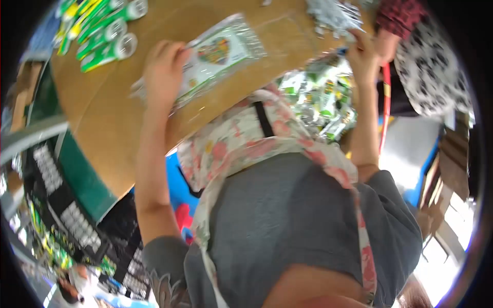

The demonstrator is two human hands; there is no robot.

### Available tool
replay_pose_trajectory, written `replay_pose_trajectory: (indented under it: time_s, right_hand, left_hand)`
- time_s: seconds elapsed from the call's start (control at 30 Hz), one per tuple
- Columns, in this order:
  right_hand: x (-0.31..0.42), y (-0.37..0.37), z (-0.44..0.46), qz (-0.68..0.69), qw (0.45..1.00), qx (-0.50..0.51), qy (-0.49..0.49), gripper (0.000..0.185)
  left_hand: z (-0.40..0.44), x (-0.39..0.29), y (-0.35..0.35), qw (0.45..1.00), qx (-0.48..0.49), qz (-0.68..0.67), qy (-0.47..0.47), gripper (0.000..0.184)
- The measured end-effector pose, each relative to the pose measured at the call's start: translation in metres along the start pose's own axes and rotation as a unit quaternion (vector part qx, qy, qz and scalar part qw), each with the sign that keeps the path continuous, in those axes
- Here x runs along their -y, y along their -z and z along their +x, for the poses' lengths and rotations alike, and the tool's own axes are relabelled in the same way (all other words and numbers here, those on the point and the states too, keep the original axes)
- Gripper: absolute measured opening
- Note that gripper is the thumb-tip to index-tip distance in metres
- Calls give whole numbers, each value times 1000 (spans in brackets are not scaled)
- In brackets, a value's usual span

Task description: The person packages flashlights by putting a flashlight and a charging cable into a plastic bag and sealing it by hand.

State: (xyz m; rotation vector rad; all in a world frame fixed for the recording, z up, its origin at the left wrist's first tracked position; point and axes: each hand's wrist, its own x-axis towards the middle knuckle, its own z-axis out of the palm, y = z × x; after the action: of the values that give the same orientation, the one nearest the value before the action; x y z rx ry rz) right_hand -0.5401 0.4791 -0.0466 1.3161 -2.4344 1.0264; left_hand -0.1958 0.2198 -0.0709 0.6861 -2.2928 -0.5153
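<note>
A clear plastic packet (245, 45) holding a printed card with a colourful heart-like picture lies on the brown tabletop. My left hand (165, 74) is closed on the packet's left part, thumb and fingers at its upper edge. At the table's right side my right hand (362, 57) is raised, its fingers bent together beside a pile of small grey-white pieces (335, 16). Whether those fingers hold one of the pieces is too blurred to tell. Just below and left of the right hand sits a heap of shiny green-and-white packets (323, 95).
Green-and-white tubes (105, 46) with clear ends lie at the table's (110, 120) upper left. Another person's red-patterned sleeve (403, 18) and hand are close by my right hand. Black crates (67, 205) stand at the left. A flowered apron (241, 133) covers my front.
</note>
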Motion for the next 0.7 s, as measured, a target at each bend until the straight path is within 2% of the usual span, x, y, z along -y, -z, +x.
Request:
replay_pose_trajectory:
  time_s: [0.07,0.13,0.17,0.23,0.27,0.3,0.37,0.4,0.43,0.47,0.5,0.53,0.57,0.6,0.67,0.7]
  right_hand:
    - [83,-17,10,126,988,7,94,25]
    - [139,-33,27,61,938,75,332,43]
    - [169,-47,31,56,917,71,387,43]
    - [204,-95,35,69,875,87,471,35]
    - [195,-120,42,72,857,107,499,28]
    - [193,-126,44,108,850,159,490,30]
    - [186,-136,41,155,838,228,471,31]
    - [182,-128,43,150,836,239,470,31]
    - [190,-101,46,177,847,261,428,31]
    - [186,-90,50,167,837,214,476,36]
    - [186,-71,54,224,849,260,402,39]
    - [190,-58,58,243,861,234,381,38]
    - [184,-61,64,313,853,225,351,30]
    - [173,-63,65,320,848,229,355,26]
    - [165,-61,72,344,840,240,345,21]
    - [159,-57,70,348,845,237,329,19]
  left_hand:
    - [7,-7,-12,998,-47,10,-52,12]
    - [8,-11,6,992,-64,50,-101,11]
    - [7,-10,7,993,-59,51,-85,11]
    - [-2,-6,19,989,-61,72,-111,12]
    - [9,-9,9,986,-78,59,-136,12]
    - [7,-5,8,989,-65,35,-126,15]
    - [-2,-7,17,999,43,28,5,25]
    - [-5,-12,24,985,125,45,106,40]
    - [-3,-16,27,985,138,37,97,53]
    - [-4,-16,29,982,144,-13,125,57]
    - [3,-29,38,982,146,-24,121,58]
    - [7,-34,47,975,157,-88,130,59]
    - [-2,-21,46,980,146,-40,126,62]
    - [-8,-9,39,982,121,-84,114,66]
    - [10,-29,59,968,177,-116,136,76]
    - [9,-35,59,959,135,-224,111,77]
